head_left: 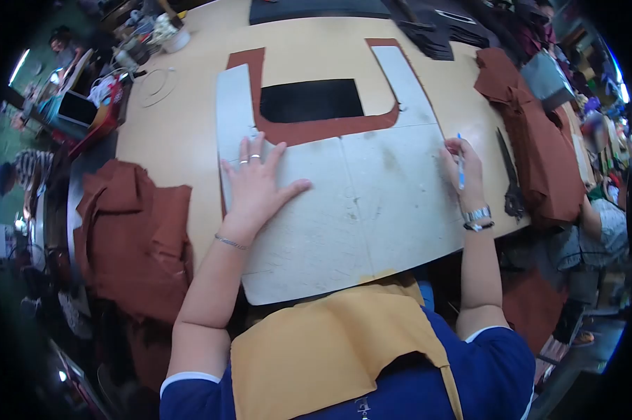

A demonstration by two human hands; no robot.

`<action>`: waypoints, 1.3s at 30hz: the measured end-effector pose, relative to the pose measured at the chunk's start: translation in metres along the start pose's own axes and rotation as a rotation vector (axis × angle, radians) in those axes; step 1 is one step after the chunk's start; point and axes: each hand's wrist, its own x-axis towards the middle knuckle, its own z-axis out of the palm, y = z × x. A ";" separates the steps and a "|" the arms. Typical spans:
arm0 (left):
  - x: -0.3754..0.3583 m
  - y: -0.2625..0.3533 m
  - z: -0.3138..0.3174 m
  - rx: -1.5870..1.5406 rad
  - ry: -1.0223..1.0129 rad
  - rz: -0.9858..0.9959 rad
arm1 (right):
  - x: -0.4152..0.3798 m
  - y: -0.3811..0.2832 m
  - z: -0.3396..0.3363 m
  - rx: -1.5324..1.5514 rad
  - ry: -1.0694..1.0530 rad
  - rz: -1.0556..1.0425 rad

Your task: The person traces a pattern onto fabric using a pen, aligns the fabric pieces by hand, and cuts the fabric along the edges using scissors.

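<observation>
A large pale grey pattern template (316, 224) with a U-shaped cutout lies on a piece of rust-brown leather or fabric (309, 133), whose edge shows around the cutout and along the sides. My left hand (256, 178) rests on the template's left part, fingers spread. In my right hand (464, 164) is a slim blue-and-white pen (460, 164), held at the template's right edge. Its writing tip is hard to make out. A black rectangular piece (312, 100) lies within the cutout area. Right of my right hand lie dark scissors (512, 182).
Folded rust-brown material lies at the left (137, 238) and along the right (533, 140). Dark pieces (428, 31) sit at the back right, a dark slab (319, 10) at the back. A cup of tools (172, 35) stands back left. Other people are at both sides.
</observation>
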 end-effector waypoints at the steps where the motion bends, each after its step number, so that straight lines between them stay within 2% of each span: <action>1: -0.005 0.000 0.006 -0.025 0.025 -0.009 | -0.003 -0.003 -0.001 0.147 -0.023 0.052; 4: -0.010 -0.001 0.020 -0.086 0.086 -0.020 | -0.004 -0.004 -0.010 0.560 -0.088 0.238; 7: -0.009 0.000 0.023 -0.117 0.126 -0.040 | 0.007 -0.013 -0.029 0.723 -0.162 0.504; 10: -0.011 0.001 0.021 -0.144 0.176 -0.064 | 0.011 -0.008 -0.033 0.811 -0.134 0.541; 13: -0.007 0.002 0.010 -0.102 0.157 -0.078 | 0.025 0.009 -0.023 0.346 0.079 0.022; 14: 0.000 -0.003 0.002 -0.097 0.135 -0.069 | 0.028 0.013 -0.023 0.424 0.089 0.045; 16: 0.013 -0.009 -0.004 -0.093 0.134 -0.041 | 0.026 -0.036 -0.019 0.575 0.106 0.086; 19: 0.025 -0.016 0.007 -0.119 0.199 0.003 | 0.032 -0.062 0.016 0.824 -0.089 0.078; 21: 0.029 -0.019 0.014 -0.165 0.231 0.030 | 0.029 -0.087 0.048 0.792 -0.135 -0.039; 23: 0.030 -0.020 0.019 -0.150 0.246 0.018 | 0.029 -0.101 0.086 0.920 -0.183 -0.086; 29: 0.031 -0.024 0.024 -0.182 0.207 0.005 | 0.040 -0.163 0.167 0.734 -0.383 -0.212; 35: 0.033 -0.026 0.024 -0.151 0.158 0.010 | 0.058 -0.198 0.232 0.633 -0.299 -0.417; 39: 0.033 -0.024 0.022 -0.162 0.144 0.004 | 0.057 -0.195 0.244 0.534 -0.402 -0.384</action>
